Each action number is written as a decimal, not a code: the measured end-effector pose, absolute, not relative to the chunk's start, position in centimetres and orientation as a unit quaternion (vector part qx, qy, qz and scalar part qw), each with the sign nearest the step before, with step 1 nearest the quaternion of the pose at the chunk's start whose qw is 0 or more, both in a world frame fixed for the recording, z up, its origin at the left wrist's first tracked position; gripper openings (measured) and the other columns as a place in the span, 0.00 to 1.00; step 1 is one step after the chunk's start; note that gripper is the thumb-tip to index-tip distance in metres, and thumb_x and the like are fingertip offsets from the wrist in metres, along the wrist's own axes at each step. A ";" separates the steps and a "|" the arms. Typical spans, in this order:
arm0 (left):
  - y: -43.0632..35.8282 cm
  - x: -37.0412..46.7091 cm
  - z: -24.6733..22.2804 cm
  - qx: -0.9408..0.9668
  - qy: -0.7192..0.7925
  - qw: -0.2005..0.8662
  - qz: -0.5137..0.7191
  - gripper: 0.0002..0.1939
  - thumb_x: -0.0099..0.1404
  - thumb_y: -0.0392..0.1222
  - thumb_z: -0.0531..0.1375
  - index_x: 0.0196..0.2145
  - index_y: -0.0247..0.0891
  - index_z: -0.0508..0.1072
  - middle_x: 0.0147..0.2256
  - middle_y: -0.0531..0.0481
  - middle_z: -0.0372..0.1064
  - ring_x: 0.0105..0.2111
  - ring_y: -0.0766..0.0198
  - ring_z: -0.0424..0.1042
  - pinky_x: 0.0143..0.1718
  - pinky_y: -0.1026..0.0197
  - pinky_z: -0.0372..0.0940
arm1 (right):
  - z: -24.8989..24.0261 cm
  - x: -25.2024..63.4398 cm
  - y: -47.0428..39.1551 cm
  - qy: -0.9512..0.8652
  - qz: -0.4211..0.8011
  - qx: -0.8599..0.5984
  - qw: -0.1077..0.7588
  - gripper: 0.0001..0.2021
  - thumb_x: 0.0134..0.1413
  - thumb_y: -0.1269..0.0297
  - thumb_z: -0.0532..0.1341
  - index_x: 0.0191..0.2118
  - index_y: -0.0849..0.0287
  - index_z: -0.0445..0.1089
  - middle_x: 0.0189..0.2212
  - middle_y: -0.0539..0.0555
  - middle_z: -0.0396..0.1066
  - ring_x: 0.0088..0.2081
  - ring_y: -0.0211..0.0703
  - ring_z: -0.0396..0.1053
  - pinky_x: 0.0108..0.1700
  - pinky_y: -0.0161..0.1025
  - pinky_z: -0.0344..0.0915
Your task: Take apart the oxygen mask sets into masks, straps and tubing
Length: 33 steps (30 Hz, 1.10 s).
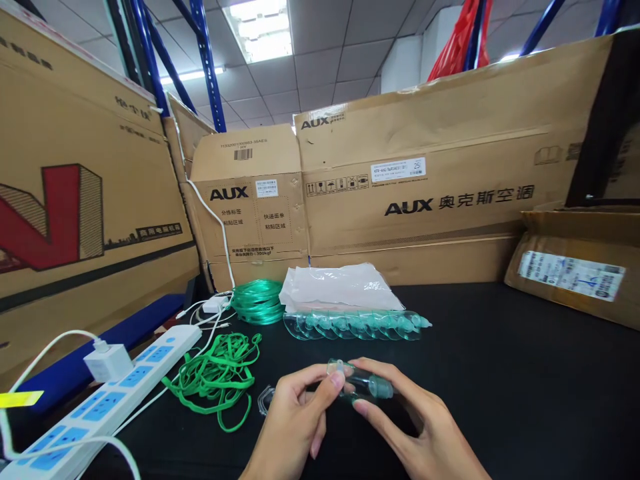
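Both hands meet over the front of the black table around a small clear, green-tinted plastic cup (361,383), which looks like a nebulizer cup lying on its side. My left hand (306,407) pinches its left end between thumb and forefinger. The thumb and fingers of my right hand (411,413) grip it from above and below, with its ribbed green end (381,388) pointing right. Partly hidden behind my left wrist lies a clear plastic piece (265,400). Beyond the hands is a row of nested translucent green masks (353,325).
Left of the hands lie tangled green elastic straps (220,377), a coil of green tubing (259,301) and a white power strip (107,400) with a plugged-in charger (108,363). White plastic bags (340,287) lie behind the masks. Cardboard panels (350,233) wall the back; a carton (575,267) stands right.
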<state>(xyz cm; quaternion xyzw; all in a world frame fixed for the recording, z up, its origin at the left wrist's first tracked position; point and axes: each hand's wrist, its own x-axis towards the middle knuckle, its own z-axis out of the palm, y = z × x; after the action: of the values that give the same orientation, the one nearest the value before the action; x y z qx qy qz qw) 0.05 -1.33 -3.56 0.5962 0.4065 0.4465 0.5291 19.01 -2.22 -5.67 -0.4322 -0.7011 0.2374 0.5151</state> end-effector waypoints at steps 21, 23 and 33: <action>0.8 -14.0 3.2 0.759 0.618 0.028 0.204 0.33 0.67 0.59 0.62 0.64 0.40 0.68 0.62 0.38 0.65 0.63 0.45 0.62 0.63 0.48 0.56 | -5.2 18.5 -1.8 -0.691 0.257 -0.464 0.491 0.13 0.57 0.48 0.66 0.44 0.46 0.76 0.41 0.50 0.82 0.41 0.51 0.80 0.42 0.36 0.72; 1.7 -16.3 3.2 0.761 0.632 0.055 0.135 0.38 0.59 0.60 0.68 0.63 0.42 0.70 0.66 0.39 0.61 0.66 0.42 0.58 0.65 0.47 0.52 | -5.1 18.4 -1.9 -0.689 0.264 -0.466 0.489 0.15 0.56 0.47 0.66 0.45 0.47 0.77 0.43 0.51 0.82 0.42 0.53 0.80 0.44 0.38 0.72; 2.7 -18.3 4.0 0.774 0.613 0.043 0.150 0.17 0.65 0.57 0.62 0.42 0.46 0.83 0.47 0.49 0.80 0.50 0.50 0.75 0.54 0.57 0.63 | -5.4 18.6 -1.8 -0.683 0.280 -0.454 0.500 0.15 0.53 0.48 0.68 0.43 0.47 0.80 0.41 0.52 0.82 0.42 0.54 0.79 0.43 0.40 0.73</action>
<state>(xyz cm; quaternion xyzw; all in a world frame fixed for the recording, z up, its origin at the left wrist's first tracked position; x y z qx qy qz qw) -18.33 2.73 4.01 0.7743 0.6132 0.1505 0.0425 18.61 -1.80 -5.38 -0.4537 -0.6828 0.2795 0.4998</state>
